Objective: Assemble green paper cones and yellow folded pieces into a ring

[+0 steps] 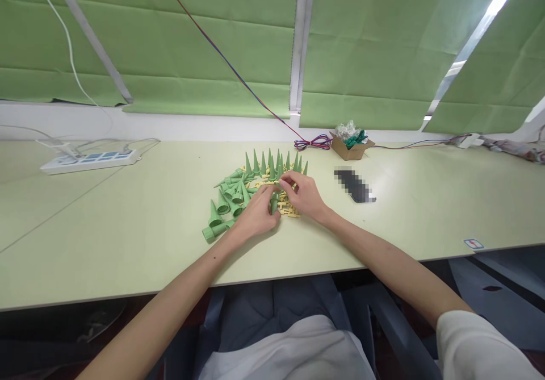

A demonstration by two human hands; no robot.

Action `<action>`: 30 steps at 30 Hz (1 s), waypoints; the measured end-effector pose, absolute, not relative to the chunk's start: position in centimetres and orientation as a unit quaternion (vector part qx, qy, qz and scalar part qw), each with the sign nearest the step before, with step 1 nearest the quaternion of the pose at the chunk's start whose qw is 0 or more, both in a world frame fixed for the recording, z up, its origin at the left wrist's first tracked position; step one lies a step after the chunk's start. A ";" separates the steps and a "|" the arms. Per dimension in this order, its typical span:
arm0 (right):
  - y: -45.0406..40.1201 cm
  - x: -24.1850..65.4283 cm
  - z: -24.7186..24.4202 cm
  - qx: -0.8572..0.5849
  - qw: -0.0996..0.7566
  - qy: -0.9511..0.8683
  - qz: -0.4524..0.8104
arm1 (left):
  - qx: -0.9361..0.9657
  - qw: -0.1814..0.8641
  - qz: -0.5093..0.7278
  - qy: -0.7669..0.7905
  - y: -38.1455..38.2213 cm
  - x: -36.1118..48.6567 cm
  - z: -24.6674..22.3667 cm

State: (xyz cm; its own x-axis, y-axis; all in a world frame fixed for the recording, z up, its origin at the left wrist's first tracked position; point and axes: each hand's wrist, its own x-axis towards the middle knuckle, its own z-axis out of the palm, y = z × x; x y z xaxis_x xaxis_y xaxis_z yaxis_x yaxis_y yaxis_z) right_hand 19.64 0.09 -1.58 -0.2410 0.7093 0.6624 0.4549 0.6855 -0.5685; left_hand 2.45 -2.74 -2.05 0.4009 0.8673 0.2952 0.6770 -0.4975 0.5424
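My left hand [258, 212] is closed around a green plastic watering spike [274, 203], which is partly hidden by the fingers. My right hand [303, 195] meets it with thumb and index finger pinched at the spike's upper end; whatever lies between those fingertips is too small to make out. Loose green spikes [230, 195] lie in a heap left of my hands. Behind them several more spikes [264, 164] stand upright in a row, points up. Small yellow T-shaped plastic pieces [289, 212] are scattered beneath and beside my right hand.
A small cardboard box [351, 149] with clear and green plastic stands at the back, beside a coiled red-blue cable [314, 142]. A pixelated dark object [354, 184] lies to the right. A white power strip [91, 161] sits far left on the pale table [128, 238].
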 end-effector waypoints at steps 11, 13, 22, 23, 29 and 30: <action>-0.1 19.6 -1.5 -0.375 0.488 -0.778 0.132 | 0.821 0.166 0.260 0.481 -2.3 2.3 -2.6; -0.1 19.6 -1.5 -0.374 0.489 -0.777 0.130 | 0.818 0.159 0.271 0.482 -2.3 2.3 -2.6; -0.2 19.7 -1.3 -0.378 0.510 -0.763 0.119 | 0.780 0.154 0.350 0.496 -2.6 2.4 -1.7; -0.2 19.7 -1.3 -0.380 0.514 -0.760 0.118 | 0.776 0.150 0.357 0.497 -2.6 2.4 -1.7; -0.1 19.7 -1.4 -0.382 0.518 -0.757 0.115 | 0.762 0.145 0.377 0.506 -2.5 2.4 -1.6; 0.0 19.7 -1.4 -0.382 0.517 -0.757 0.114 | 0.759 0.144 0.381 0.507 -2.5 2.4 -1.5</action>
State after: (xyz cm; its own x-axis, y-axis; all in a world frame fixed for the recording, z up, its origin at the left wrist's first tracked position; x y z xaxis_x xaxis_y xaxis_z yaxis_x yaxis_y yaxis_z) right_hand 19.71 -0.04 -1.43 -0.1727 0.6970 0.6960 0.4605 0.6818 -0.5684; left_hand 2.44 -2.45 -1.53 0.1947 0.8804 0.4325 0.6608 -0.4436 0.6055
